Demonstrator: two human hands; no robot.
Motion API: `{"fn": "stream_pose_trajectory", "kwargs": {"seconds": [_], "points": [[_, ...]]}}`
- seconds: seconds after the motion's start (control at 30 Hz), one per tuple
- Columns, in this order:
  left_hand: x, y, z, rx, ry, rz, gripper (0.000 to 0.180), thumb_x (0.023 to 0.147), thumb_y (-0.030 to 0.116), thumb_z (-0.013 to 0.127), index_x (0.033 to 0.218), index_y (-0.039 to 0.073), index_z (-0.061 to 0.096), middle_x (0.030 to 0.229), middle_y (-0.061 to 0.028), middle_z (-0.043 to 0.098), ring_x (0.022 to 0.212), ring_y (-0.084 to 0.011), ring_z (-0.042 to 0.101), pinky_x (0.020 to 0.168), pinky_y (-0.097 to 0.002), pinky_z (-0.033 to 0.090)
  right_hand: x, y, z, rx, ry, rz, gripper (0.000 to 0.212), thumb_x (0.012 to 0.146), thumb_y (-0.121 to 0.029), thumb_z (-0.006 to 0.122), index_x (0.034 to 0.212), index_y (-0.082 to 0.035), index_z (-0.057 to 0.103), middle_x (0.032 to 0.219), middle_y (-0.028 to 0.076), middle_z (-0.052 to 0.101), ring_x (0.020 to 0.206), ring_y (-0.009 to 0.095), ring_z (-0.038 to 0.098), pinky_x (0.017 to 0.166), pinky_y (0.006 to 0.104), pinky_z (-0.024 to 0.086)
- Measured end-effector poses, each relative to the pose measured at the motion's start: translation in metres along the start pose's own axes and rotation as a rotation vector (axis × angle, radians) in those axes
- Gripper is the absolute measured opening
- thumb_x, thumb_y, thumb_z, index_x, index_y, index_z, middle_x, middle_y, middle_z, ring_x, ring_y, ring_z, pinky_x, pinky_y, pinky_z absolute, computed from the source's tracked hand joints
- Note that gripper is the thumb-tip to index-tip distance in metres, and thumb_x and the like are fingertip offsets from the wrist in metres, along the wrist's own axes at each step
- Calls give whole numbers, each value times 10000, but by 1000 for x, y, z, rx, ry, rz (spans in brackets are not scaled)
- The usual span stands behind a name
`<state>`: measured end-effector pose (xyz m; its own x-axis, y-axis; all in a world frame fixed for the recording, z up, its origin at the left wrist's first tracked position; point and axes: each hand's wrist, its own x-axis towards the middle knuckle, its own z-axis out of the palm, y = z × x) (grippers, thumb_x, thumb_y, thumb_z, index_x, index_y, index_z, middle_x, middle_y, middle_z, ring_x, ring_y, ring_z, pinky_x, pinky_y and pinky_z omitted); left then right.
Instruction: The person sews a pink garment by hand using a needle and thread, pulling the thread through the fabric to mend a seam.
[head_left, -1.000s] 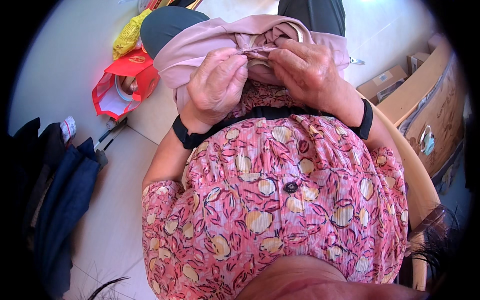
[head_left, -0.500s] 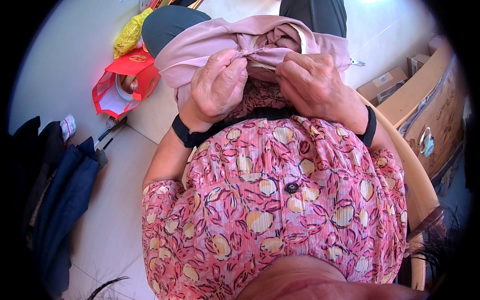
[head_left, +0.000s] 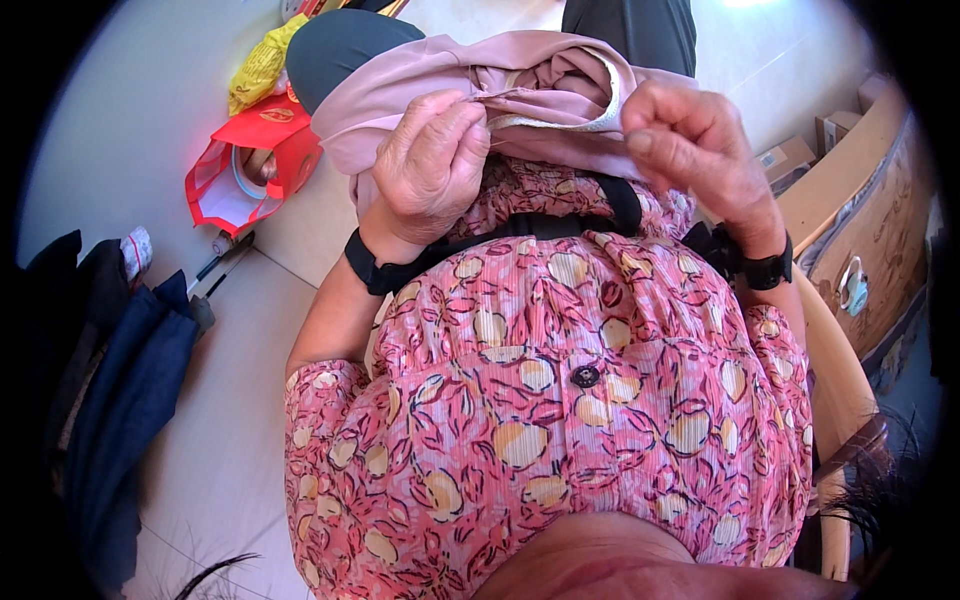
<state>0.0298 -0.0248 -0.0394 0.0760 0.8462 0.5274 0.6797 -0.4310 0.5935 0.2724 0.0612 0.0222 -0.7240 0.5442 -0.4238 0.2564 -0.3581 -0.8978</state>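
Note:
A dusty-pink cloth (head_left: 370, 110) lies bunched across my lap, with a pale band edging (head_left: 612, 75) curving round its right side. My left hand (head_left: 432, 160) is closed in a pinch on a gathered seam of this cloth. Right of it, my right hand (head_left: 690, 150) is raised apart from the gathered seam, close to the pale edging. Its thumb and fingers are curled together. Whatever they pinch, if anything, is too small to make out.
Left on the floor stand a red paper bag (head_left: 265, 125) with a round container inside and a yellow plastic bag (head_left: 258, 75). Dark clothes (head_left: 125, 370) hang at lower left. Cardboard boxes (head_left: 785, 160) and a wooden panel (head_left: 860, 250) are at right, beside the curved chair arm (head_left: 838, 370).
My right hand has moved right and away from the seam, uncovering the pale edging. The scissors on the floor are now hidden behind it. My left hand has stayed on the cloth.

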Motion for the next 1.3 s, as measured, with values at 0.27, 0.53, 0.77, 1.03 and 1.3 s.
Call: {"fn": "stream_pose_trajectory", "kwargs": {"seconds": [0.27,0.53,0.77,1.03,1.3], "points": [[2,9,1,-14,-17,45,206,721,-17,688,909,-9,603,885,-156,619,724,-274,640,613,-314,526,7,31,-33,-1338,624,-123,244,851,-185,611,1061,-63,617,976,105,627,693,230,625,656,351,486],[5,17,12,-34,-89,146,226,718,-3,699,924,14,608,907,-165,629,749,-287,648,622,-325,533,28,-1,7,-443,350,-398,110,833,-43,609,926,12,629,859,61,589,724,127,559,663,237,443],[10,24,25,-83,-71,204,228,731,-6,701,939,26,616,914,-161,638,750,-294,649,634,-323,535,34,5,16,-285,157,-253,93,838,-75,623,879,5,647,772,2,592,747,85,538,678,230,437],[12,26,14,-562,-88,-455,251,815,-14,625,1062,-38,594,870,-105,646,727,-138,620,622,-230,501,45,2,-19,61,520,-384,150,870,-85,554,958,33,584,873,99,636,730,165,602,639,262,489],[8,-2,-4,-1111,-134,-969,189,838,4,627,1022,-39,635,811,-11,640,653,-8,527,550,-130,397,-1,30,-71,-485,746,-377,222,872,-72,474,1037,33,580,901,17,538,781,49,458,726,172,381]]}}
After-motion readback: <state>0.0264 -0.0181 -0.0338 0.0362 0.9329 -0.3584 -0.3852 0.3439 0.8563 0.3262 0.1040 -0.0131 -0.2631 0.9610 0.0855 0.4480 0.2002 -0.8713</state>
